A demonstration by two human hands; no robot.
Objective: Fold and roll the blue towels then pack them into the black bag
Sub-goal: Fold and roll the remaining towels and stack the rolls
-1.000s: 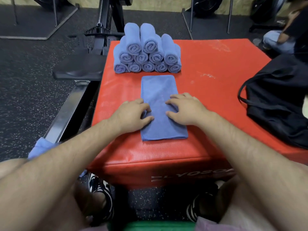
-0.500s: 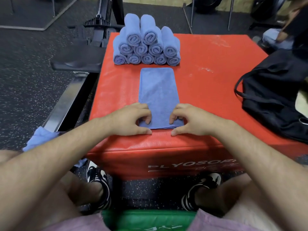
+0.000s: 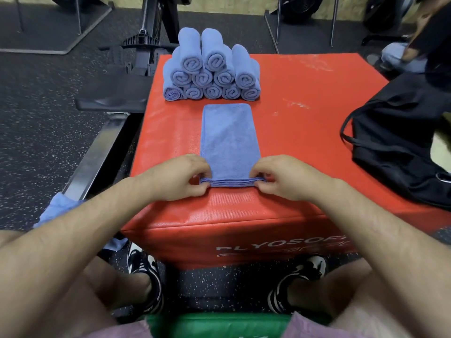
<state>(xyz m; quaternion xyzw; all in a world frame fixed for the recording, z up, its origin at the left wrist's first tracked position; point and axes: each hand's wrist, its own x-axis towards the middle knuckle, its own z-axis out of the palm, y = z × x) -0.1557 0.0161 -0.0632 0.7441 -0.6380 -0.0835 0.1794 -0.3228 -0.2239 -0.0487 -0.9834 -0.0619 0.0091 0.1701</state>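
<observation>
Towel: flat, long axis pointing away from the person.
Left hand: pinching near-left corner.
Right hand: pinching near-right corner.

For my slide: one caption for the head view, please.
Left hand and right hand pinch the near edge of a folded blue towel on a red plyo box, rolled towels stacked behind.

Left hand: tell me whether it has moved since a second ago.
Yes. Against the red box, the left hand slid toward the person, from the middle of the folded towel to its near end, which it pinches.
</observation>
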